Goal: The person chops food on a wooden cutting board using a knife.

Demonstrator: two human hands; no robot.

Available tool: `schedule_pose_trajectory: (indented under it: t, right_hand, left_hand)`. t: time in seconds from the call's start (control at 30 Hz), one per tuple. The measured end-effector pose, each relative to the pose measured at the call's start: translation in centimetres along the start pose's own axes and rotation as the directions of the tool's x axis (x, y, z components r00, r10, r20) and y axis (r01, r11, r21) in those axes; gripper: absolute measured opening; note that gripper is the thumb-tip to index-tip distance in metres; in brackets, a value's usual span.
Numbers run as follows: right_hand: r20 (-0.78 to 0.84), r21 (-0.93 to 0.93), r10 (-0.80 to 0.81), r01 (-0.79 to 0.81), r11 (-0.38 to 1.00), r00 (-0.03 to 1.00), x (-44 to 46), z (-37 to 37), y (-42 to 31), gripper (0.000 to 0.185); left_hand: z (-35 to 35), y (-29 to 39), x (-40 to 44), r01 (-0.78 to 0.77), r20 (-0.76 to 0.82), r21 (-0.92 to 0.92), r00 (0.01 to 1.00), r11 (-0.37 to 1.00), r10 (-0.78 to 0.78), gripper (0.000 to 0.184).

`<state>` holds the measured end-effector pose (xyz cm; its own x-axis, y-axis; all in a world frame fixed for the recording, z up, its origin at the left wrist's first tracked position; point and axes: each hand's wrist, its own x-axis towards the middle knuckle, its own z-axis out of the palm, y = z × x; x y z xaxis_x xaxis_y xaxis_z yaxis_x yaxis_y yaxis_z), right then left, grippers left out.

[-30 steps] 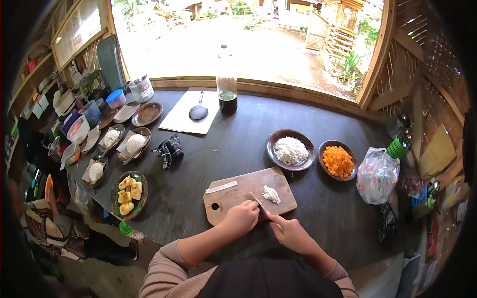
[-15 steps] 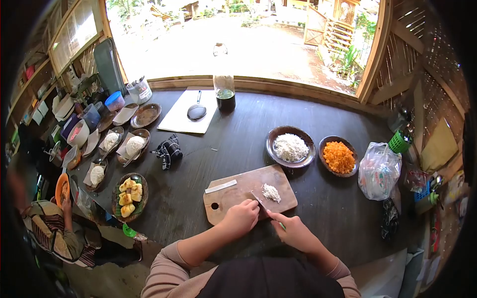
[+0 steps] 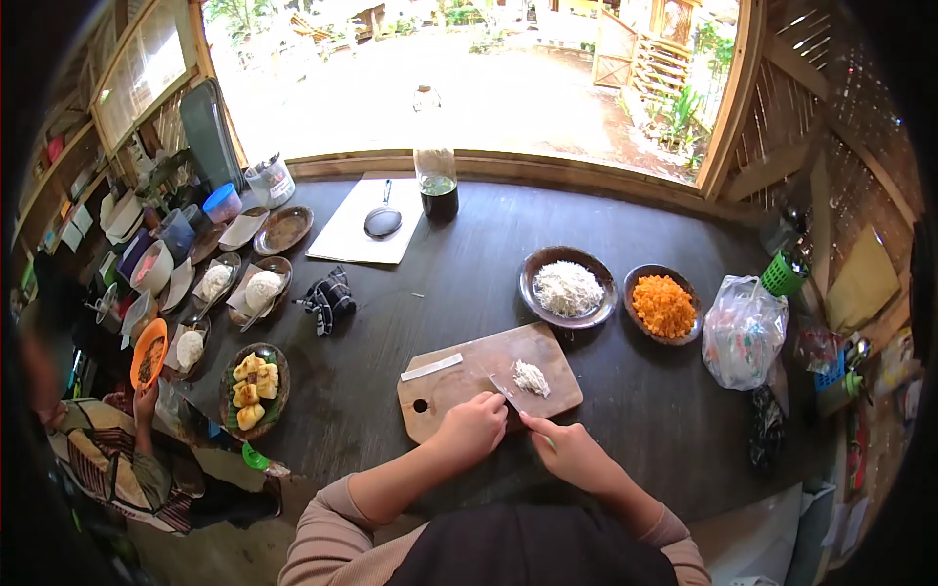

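A wooden cutting board lies on the dark table in front of me. My right hand is closed around the green handle of a knife, whose blade slants over the board. My left hand rests on the board's near part with curled fingers, close beside the blade; what they hold is hidden. Right of the blade sits a small heap of finely chopped white pieces. One pale strip lies along the board's upper left.
Beyond the board stand a bowl of white shreds, a bowl of orange cubes and a plastic bag. A bottle of dark liquid, cloth and yellow food plate are also here. At left, a person holds an orange bowl.
The person at left has raised the orange bowl up and to the right. My hands and the knife stay nearly in place over the board; the view shifts slightly.
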<state>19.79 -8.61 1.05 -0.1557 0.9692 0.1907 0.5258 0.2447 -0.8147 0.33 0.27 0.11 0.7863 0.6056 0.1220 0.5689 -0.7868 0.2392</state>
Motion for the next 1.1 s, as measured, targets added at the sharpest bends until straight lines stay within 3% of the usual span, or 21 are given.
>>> schedule_pose_trajectory:
  t: [0.03,0.1,0.3,0.33,0.4,0.53,0.6,0.73,0.8,0.93,1.0,1.03,1.1]
  right_hand:
    - [0.001,-0.004,-0.005,0.005,1.000,1.000,0.0,-0.5,-0.7,0.036]
    - [0.142,0.028,0.243,-0.249,0.968,0.959,-0.1,-1.7,-1.9,0.035]
    - [0.176,0.061,0.307,-0.322,0.945,0.935,0.1,-1.6,-1.8,0.035]
    - [0.176,0.064,0.311,-0.326,0.943,0.934,0.0,-0.9,-1.0,0.035]
    - [0.005,-0.047,0.029,-0.029,0.998,1.000,-0.1,0.8,1.1,0.036]
    - [-0.008,-0.024,0.007,-0.007,1.000,1.000,0.1,0.5,0.5,0.037]
    - [0.080,0.001,0.122,-0.122,0.993,0.989,-0.2,-0.7,-1.2,0.036]
    - [0.104,0.033,0.143,-0.147,0.989,0.984,-0.3,-1.8,-1.8,0.035]
    - [0.189,0.088,0.336,-0.356,0.930,0.923,0.2,-1.9,-2.7,0.034]
    - [0.082,0.025,0.198,-0.200,0.979,0.977,0.1,0.0,-0.5,0.034]
    - [-0.010,-0.073,-0.002,0.001,0.997,1.000,0.1,0.6,0.2,0.034]
    - [-0.010,-0.075,-0.006,0.005,0.997,1.000,0.1,0.3,0.0,0.034]
    - [0.080,0.034,0.145,-0.148,0.988,0.986,-0.1,-1.0,-1.4,0.034]
  left_hand:
    - [0.0,0.0,0.0,-0.007,0.003,-0.003,1.000,1.000,0.007,0.018]
    - [0.2,-0.1,-0.1,-0.007,0.001,-0.007,1.000,1.000,0.007,0.018]
    - [0.4,-0.2,-0.2,-0.036,0.016,0.033,0.999,0.999,0.036,0.019]
    - [0.4,-0.1,-0.2,-0.022,0.003,0.009,1.000,1.000,0.022,0.019]
    - [0.3,0.0,-0.2,-0.013,-0.006,-0.014,1.000,1.000,0.013,0.019]
    - [0.4,0.0,-0.2,0.007,0.012,-0.019,1.000,1.000,-0.006,0.020]
    - [0.5,-0.2,-0.2,0.008,-0.014,-0.030,1.000,1.000,-0.009,0.020]
    - [0.7,-0.3,-0.2,-0.009,0.021,-0.027,1.000,1.000,0.010,0.021]
    - [0.7,-0.3,-0.2,-0.016,0.014,-0.035,1.000,0.999,0.017,0.020]
    - [0.2,0.1,-0.2,0.010,0.030,-0.033,0.999,0.999,-0.009,0.019]
    - [0.3,0.1,-0.2,0.012,0.034,-0.023,0.999,1.000,-0.011,0.018]
    - [0.6,-0.1,-0.3,-0.006,0.007,-0.022,1.000,1.000,0.006,0.017]
    - [0.4,-0.2,-0.3,-0.016,-0.029,-0.020,0.999,1.000,0.015,0.017]
